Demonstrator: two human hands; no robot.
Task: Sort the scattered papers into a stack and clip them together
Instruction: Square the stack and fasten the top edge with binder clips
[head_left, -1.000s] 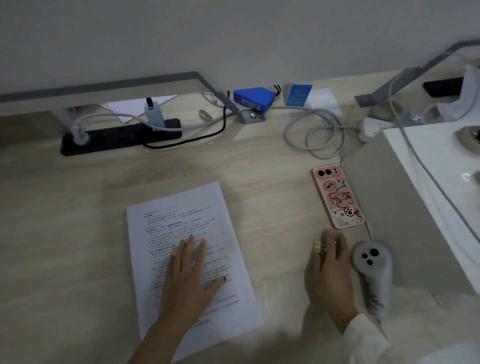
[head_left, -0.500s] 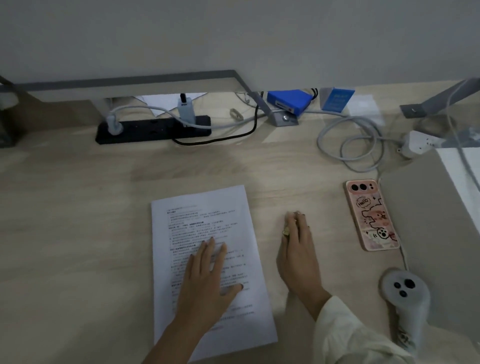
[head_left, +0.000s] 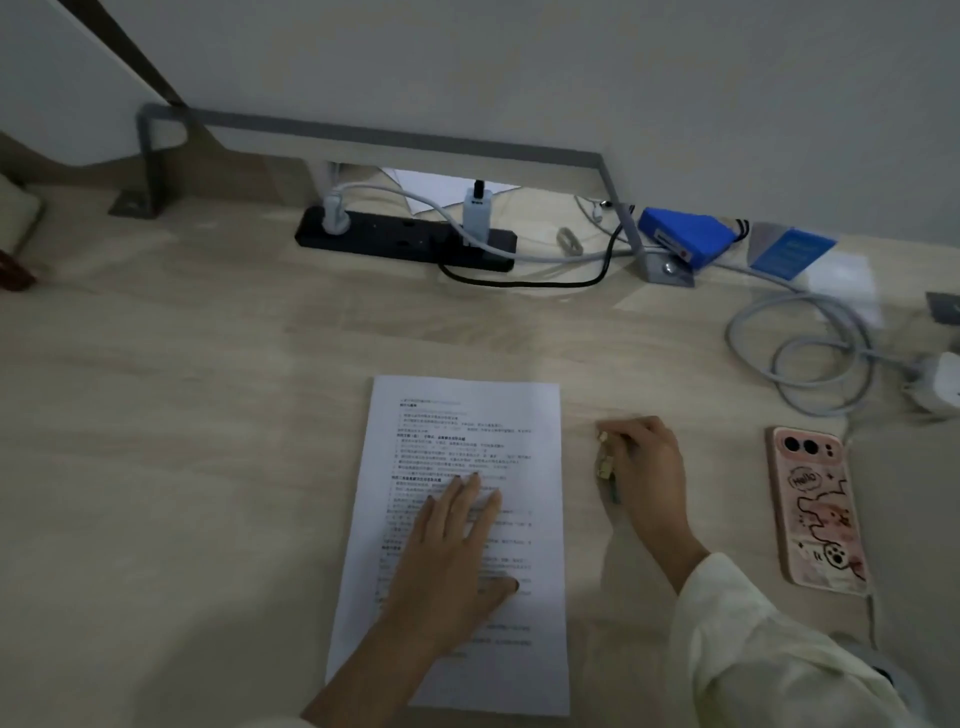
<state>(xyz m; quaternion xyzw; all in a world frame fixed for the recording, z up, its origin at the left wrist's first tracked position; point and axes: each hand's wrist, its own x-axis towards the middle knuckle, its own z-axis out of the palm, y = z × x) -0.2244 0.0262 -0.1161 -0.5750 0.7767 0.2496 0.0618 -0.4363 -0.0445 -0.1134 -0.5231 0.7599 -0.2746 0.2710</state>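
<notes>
A stack of white printed papers (head_left: 467, 431) lies squared up on the wooden desk in front of me. My left hand (head_left: 457, 551) rests flat on its lower half, fingers spread. Just right of the stack's right edge, my right hand (head_left: 644, 473) is curled around a small yellowish clip (head_left: 603, 460). The clip sticks out on the hand's left side and sits close to the paper's edge without touching it.
A pink phone (head_left: 815, 509) lies to the right. Coiled grey cables (head_left: 810, 353) and a white charger (head_left: 943, 384) sit at the far right. A black power strip (head_left: 405, 236), a blue box (head_left: 685, 241) and a grey metal frame (head_left: 395, 137) line the back.
My right hand carried the clip leftwards from beside the phone to just right of the stack. The left hand stayed flat on the papers. The view has shifted left.
</notes>
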